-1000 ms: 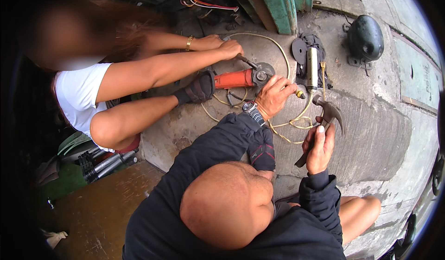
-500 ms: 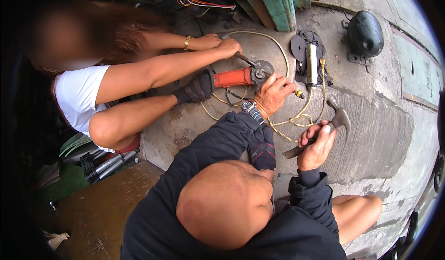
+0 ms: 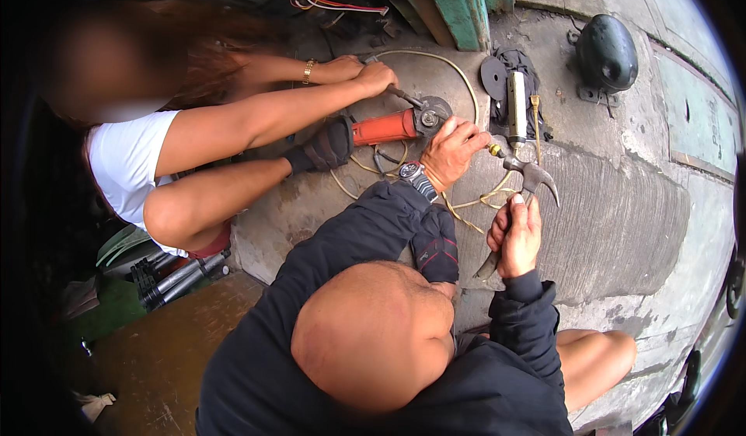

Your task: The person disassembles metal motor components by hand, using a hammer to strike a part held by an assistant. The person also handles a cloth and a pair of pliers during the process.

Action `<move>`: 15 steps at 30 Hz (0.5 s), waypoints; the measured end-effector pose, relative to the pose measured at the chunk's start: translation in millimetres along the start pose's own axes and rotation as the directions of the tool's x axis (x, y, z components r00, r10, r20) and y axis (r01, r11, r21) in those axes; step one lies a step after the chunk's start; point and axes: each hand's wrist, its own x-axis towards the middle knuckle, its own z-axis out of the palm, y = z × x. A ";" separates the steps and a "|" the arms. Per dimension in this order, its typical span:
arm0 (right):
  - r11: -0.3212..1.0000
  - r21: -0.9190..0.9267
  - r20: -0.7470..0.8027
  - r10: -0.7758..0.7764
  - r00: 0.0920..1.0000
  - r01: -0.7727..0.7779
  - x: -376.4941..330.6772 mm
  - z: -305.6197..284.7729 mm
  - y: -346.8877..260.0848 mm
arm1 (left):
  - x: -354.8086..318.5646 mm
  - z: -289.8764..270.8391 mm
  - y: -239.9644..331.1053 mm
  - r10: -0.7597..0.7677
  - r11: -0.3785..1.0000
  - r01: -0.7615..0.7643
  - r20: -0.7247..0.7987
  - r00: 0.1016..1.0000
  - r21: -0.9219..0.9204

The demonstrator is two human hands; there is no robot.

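My left hand (image 3: 454,156), with a watch on its wrist, is closed round what looks like a screwdriver. Only its yellow and black handle end (image 3: 494,149) shows past my fingers; the rest is hidden. In my right hand (image 3: 516,238) is a claw hammer (image 3: 536,176), gripped by its dark handle, with its head at the handle end. My left fingers are beside the metal head of a red angle grinder (image 3: 385,127), which lies on the concrete. Both hands of another person (image 3: 377,78) grip a dark bar reaching to the grinder head.
A black disc (image 3: 495,77) and a white power strip (image 3: 517,109) lie beyond my hands, with a yellowish cord (image 3: 536,129) nearby. A dark rounded metal tank (image 3: 608,54) stands at the far right. The other person's dark shoe (image 3: 330,144) is against the grinder's body.
The hammer has swung up and left, bringing its head from well right of my left hand to the yellow and black handle end. My left hand keeps its hold by the grinder.
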 end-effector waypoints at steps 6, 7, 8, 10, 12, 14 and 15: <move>0.936 0.294 -0.163 -0.149 0.975 0.192 8.7 -16.1 -54.3 | 1.5 -4.4 0.5 0.001 1.000 -0.001 0.001 1.000 -0.021; 0.910 0.323 -0.224 -0.194 0.955 0.261 4.2 -9.1 -58.5 | 1.6 -3.6 0.5 -0.004 1.000 0.004 -0.007 1.000 -0.015; 0.920 0.310 -0.191 -0.188 0.963 0.241 -1.9 3.9 -53.7 | 2.4 -2.6 -0.1 -0.009 1.000 0.009 -0.015 1.000 -0.010; 0.941 0.271 -0.139 -0.167 0.976 0.200 -10.5 21.3 -25.8 | 4.7 -1.2 2.2 0.006 1.000 -0.006 -0.010 1.000 -0.016; 0.977 0.072 0.226 0.181 0.957 -0.202 6.4 21.2 -7.1 | 3.3 3.7 -0.6 0.008 1.000 -0.008 0.013 1.000 -0.007; 0.963 0.184 0.179 0.166 0.970 -0.199 14.9 10.8 -31.4 | 2.4 -2.7 -5.5 0.006 1.000 -0.006 0.019 1.000 -0.012; 0.973 0.211 0.109 0.076 0.991 -0.098 15.1 -0.2 -52.1 | 2.0 -2.3 -4.5 0.007 1.000 -0.007 0.016 1.000 -0.027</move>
